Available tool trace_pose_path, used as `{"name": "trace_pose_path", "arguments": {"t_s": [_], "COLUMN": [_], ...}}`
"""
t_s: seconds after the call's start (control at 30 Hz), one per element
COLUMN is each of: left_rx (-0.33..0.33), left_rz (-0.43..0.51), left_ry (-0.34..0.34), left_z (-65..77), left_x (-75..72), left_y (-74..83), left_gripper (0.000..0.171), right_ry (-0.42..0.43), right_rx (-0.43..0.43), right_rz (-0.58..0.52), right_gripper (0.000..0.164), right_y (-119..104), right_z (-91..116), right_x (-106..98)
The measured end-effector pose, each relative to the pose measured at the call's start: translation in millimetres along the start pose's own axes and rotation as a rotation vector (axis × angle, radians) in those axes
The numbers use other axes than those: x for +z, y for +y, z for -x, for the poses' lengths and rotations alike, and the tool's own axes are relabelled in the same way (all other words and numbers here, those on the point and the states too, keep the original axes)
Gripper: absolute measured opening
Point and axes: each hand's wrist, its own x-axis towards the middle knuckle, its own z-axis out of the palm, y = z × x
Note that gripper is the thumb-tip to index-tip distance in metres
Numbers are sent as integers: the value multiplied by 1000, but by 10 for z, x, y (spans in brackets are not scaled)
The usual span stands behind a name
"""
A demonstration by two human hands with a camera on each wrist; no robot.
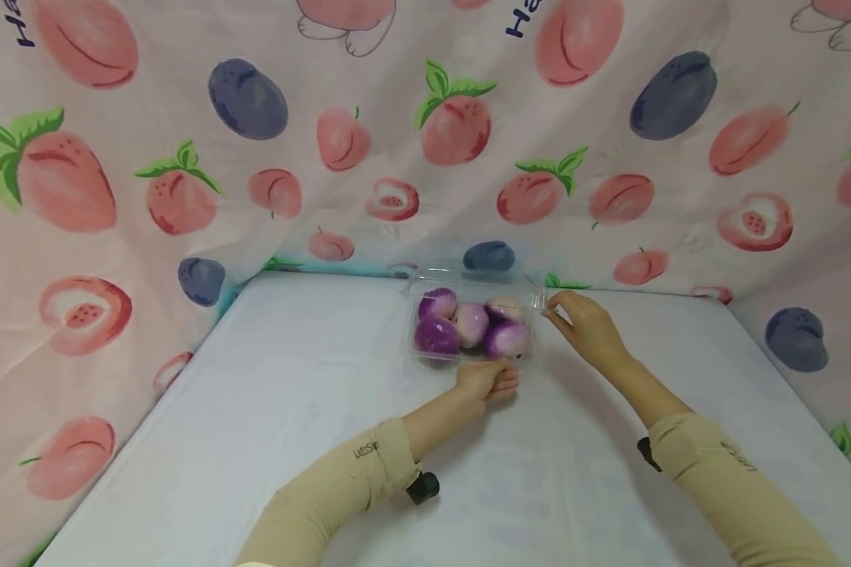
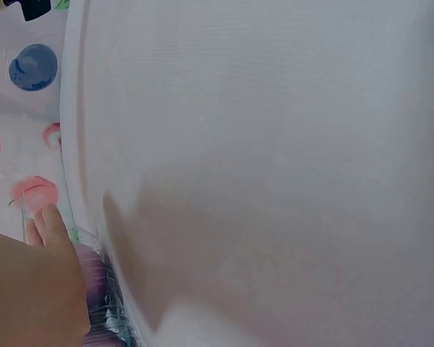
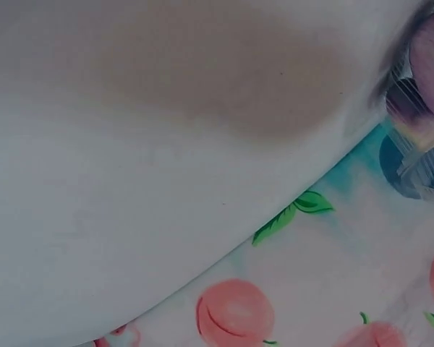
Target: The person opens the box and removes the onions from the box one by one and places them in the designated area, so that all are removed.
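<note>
A clear plastic clamshell box [image 1: 413,346] stands near the back of the table, holding several glossy round purple-and-white vegetables [image 1: 436,336]. Its transparent lid [image 1: 468,277] is raised at the back edge. My right hand [image 1: 587,327] pinches the lid's right corner between thumb and fingers. At the box's front side is my left hand [image 1: 484,379], its fingers extended rightward right by the front wall. In the left wrist view the left hand [image 2: 47,282] partly covers the box and its purple contents [image 2: 92,275]. The right wrist view shows the box's ribbed side but not the right hand.
A white cloth covers the table [image 1: 291,433]. Behind it and at both sides hangs a pink fruit-print curtain [image 1: 397,79], its lower edge close behind the box. Dark camera mounts [image 1: 422,488] sit under both beige sleeves [image 1: 347,480].
</note>
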Motion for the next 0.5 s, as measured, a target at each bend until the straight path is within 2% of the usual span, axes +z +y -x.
{"name": "trace_pose_path", "arguments": {"t_s": [0.3, 0.5], "left_rx": [-25, -87], "left_rz": [-9, -27], "left_ry": [-16, -87], "left_z": [85, 205], "left_x": [-53, -66], "left_y": [-38, -75], "left_gripper": [29, 35], "right_ry": [50, 108], "right_rx": [141, 186], "right_rz": [-27, -12], "right_gripper": [12, 12], "right_y": [-21, -10], "right_z": [-81, -143], "right_x": [53, 88]}}
